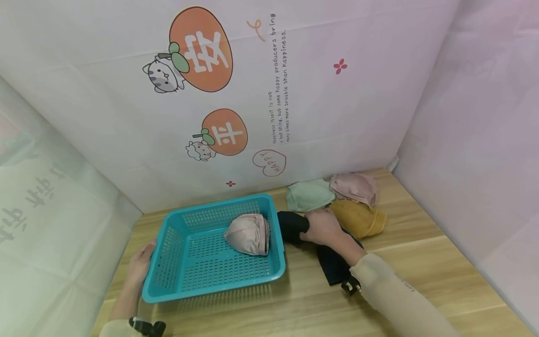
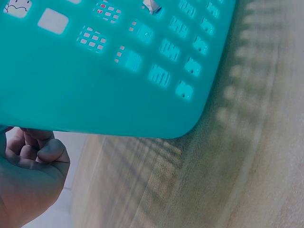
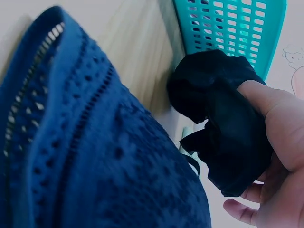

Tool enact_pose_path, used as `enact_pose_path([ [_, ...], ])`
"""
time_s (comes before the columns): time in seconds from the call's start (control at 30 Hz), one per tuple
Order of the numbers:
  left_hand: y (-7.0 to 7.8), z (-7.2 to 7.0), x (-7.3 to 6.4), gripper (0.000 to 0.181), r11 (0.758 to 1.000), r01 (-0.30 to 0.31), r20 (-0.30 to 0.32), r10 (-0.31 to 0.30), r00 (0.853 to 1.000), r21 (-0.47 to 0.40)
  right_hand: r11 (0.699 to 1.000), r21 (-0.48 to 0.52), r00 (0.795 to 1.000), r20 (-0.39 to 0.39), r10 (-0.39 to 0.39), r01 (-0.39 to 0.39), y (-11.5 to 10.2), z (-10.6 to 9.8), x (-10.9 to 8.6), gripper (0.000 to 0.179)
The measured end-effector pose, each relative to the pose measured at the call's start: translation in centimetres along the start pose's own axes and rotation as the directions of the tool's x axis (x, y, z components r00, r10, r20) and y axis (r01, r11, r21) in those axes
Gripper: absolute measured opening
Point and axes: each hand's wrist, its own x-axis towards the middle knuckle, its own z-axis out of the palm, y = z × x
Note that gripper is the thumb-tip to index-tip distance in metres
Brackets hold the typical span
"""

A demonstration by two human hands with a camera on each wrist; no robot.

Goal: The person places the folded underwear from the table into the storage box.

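My left hand (image 1: 141, 262) grips the left side of a turquoise plastic basket (image 1: 210, 286), with curled fingers at its rim in the left wrist view. One folded beige-pink bra (image 1: 248, 234) lies inside the basket, toward its right end. Just outside the basket's right wall, my right hand (image 1: 323, 227) holds a folded black bra (image 3: 223, 114), thumb on one side of it. Beneath the right wrist lies a navy lace bra (image 1: 330, 264), which fills the left of the right wrist view (image 3: 118, 156) with its patterned cup and trimmed edge.
Behind the right hand lie a mint green bra (image 1: 309, 194), a pink bra (image 1: 354, 187) and a mustard bra (image 1: 358, 217), close together on the wooden table (image 1: 421, 271). White printed cloth (image 1: 328, 117) walls off the back and both sides.
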Motion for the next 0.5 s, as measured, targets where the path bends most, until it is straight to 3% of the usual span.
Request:
enact_pose_path([
  [0.23, -0.2, -0.1, 0.1, 0.075, 1.000, -0.010, 0.016, 0.010, 1.000, 0.020, 1.000, 0.006, 1.000, -0.017, 0.004, -0.004, 0.3, -0.6, 0.1, 0.036],
  [0.5, -0.2, -0.1, 0.3, 0.082, 1.000, -0.005, 0.012, 0.005, 1.000, 0.017, 0.999, 0.010, 0.996, -0.086, -0.035, 0.036, 0.1, -2.1, 0.3, 0.036],
])
